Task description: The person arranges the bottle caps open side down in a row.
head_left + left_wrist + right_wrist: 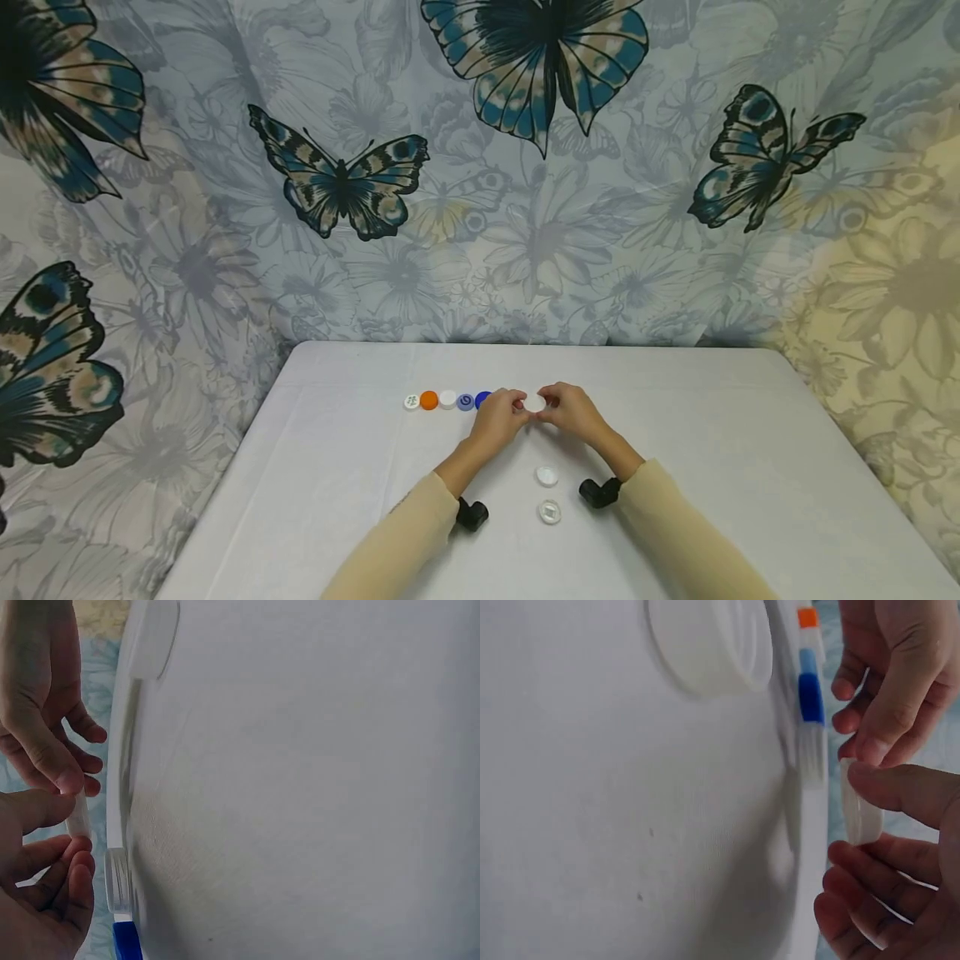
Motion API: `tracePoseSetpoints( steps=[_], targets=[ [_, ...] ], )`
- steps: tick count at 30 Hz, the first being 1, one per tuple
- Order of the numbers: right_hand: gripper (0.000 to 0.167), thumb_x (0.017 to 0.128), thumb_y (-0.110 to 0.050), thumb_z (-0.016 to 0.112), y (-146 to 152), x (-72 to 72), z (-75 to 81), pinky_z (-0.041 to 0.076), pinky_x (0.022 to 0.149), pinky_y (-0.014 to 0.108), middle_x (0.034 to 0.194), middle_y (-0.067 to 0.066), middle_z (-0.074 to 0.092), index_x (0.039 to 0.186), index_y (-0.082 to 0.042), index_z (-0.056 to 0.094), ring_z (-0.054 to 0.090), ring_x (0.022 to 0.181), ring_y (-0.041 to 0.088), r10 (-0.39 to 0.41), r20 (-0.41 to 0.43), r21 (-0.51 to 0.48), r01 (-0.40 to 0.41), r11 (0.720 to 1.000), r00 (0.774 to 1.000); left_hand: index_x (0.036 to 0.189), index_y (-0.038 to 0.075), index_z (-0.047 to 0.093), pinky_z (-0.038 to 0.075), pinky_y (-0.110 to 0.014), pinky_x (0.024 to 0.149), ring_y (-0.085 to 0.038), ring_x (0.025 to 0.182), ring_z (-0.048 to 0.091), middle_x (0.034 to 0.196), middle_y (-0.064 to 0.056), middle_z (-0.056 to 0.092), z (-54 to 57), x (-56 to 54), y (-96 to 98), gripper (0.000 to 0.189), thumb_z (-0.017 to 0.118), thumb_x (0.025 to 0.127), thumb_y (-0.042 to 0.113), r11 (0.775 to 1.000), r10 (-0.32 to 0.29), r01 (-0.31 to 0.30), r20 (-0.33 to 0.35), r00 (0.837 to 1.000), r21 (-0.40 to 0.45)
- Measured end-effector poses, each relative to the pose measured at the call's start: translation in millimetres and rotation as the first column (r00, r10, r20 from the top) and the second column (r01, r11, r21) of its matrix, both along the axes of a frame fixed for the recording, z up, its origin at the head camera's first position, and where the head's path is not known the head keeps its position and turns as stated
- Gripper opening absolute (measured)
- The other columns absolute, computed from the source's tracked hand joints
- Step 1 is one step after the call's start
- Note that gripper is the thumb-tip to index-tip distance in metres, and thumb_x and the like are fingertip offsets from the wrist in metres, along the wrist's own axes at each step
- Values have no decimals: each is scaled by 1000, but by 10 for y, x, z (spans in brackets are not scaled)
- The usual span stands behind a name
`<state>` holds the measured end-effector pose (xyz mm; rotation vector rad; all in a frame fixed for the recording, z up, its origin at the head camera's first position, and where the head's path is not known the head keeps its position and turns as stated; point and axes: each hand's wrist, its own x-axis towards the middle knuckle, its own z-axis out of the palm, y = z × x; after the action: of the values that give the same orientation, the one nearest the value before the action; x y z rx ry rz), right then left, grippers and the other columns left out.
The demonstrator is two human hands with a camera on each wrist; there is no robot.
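A round white bottle cap (534, 403) is held up between both hands over the far part of the table. My left hand (498, 415) pinches its left edge between thumb and fingers. From the other side my right hand (574, 411) grips it, thumb on one face and fingers beneath, as the cap (861, 806) shows edge-on in the right wrist view. Beside the left hand runs a row of caps: a printed white one (412, 402), an orange one (428, 400), a white one (447, 400), a light blue one (465, 402) and a partly hidden dark blue one (483, 400).
Two more whitish caps, one (547, 476) behind the other (549, 512), lie between the forearms on the white table (315, 492). A clear ridged cap (118, 880) stands next to the dark blue one. Butterfly-print cloth (555, 275) hangs behind the table.
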<state>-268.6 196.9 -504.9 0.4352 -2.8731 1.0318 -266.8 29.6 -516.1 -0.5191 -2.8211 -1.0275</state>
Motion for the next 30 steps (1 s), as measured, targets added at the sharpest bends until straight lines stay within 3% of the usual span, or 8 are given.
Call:
tracePoseSetpoints(
  steps=[5, 10, 16, 20, 24, 30],
  targets=[
    [35, 76, -11, 79, 31, -112, -56, 47, 67, 28, 84, 11, 67, 105, 7, 70, 58, 74, 16, 18, 10, 18, -18, 1000, 1000, 109, 4, 72, 48, -22, 69, -12, 78, 60, 87, -2, 68, 9, -67, 62, 31, 75, 84, 22, 995, 1, -1, -6, 1000, -100],
    [35, 75, -10, 79, 40, -162, -90, 46, 68, 30, 82, 10, 66, 105, 6, 70, 56, 73, 16, 3, -3, 38, -3, 999, 1000, 109, 4, 72, 53, -28, 78, -18, 90, 66, 96, -6, 71, 27, -76, 88, 30, 73, 87, 24, 992, -3, 5, 15, 1000, -125],
    [34, 73, -10, 80, 9, -202, -101, 48, 71, 37, 83, 11, 64, 102, 6, 71, 56, 75, 20, -28, 1, 93, 28, 995, 1000, 110, 5, 73, 54, -27, 79, -18, 94, 68, 101, -6, 73, 15, -53, 73, 28, 70, 88, 23, 998, -24, 26, 49, 999, -56],
    [46, 74, -14, 82, -15, -195, -67, 49, 75, 40, 88, 14, 64, 112, 7, 67, 58, 78, 23, -47, 45, 132, 41, 990, 998, 109, 6, 73, 52, -24, 75, -15, 88, 67, 98, -5, 72, 9, 13, 6, 26, 71, 88, 21, 998, -48, 45, 92, 995, 32],
    [47, 79, -14, 78, 51, -128, 39, 49, 70, 36, 90, 14, 65, 119, 6, 63, 58, 77, 22, -61, 83, 95, 53, 994, 995, 107, 7, 73, 50, -20, 71, -9, 81, 65, 93, -2, 73, 15, 91, -60, 24, 71, 88, 21, 992, -93, 76, 185, 978, 96],
    [31, 85, -13, 72, 166, 79, 159, 43, 61, 26, 83, 8, 65, 110, 4, 68, 54, 71, 15, -15, 99, 20, 13, 1000, 995, 107, 9, 73, 47, -18, 67, -4, 76, 59, 89, 1, 71, 47, 210, -114, 23, 70, 88, 21, 981, -181, 157, 263, 948, 110]
  ],
)
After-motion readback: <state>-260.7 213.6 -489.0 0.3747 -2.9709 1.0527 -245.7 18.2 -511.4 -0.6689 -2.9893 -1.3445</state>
